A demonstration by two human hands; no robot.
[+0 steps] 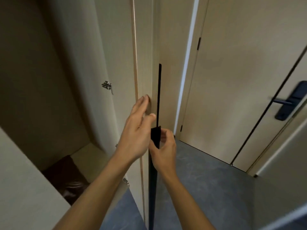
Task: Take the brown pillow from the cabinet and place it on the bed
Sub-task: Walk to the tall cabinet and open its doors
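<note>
I find the brown pillow in the lower left of the frame, lying on the floor of the open cabinet. Only part of it shows: its near side is cut off by a pale panel in the lower left corner, and its right end is covered by the left forearm. Its surface looks dark and creased. Neither hand touches it.

The cabinet interior rises above the pillow, shadowed, with nothing else that I can make out inside. Its door stands swung out edge-on at the centre of the frame, with two metal hinges visible on the inner side, one at mid height and one lower near the forearm. A long black handle strip runs down the door's front edge.

My left hand is at the centre of the frame, fingers extended and spread, the fingertips resting against the door's edge face just left of the black strip. It grips nothing.

My right hand is just right of and below it, fingers curled around the lower, wider section of the black handle strip, thumb on the near side. I read this as a hold on the handle.

To the right, a pale room door is closed, with black hinges along its left side. A dark lever handle sits at the right edge on another door panel. The floor is grey-blue.
</note>
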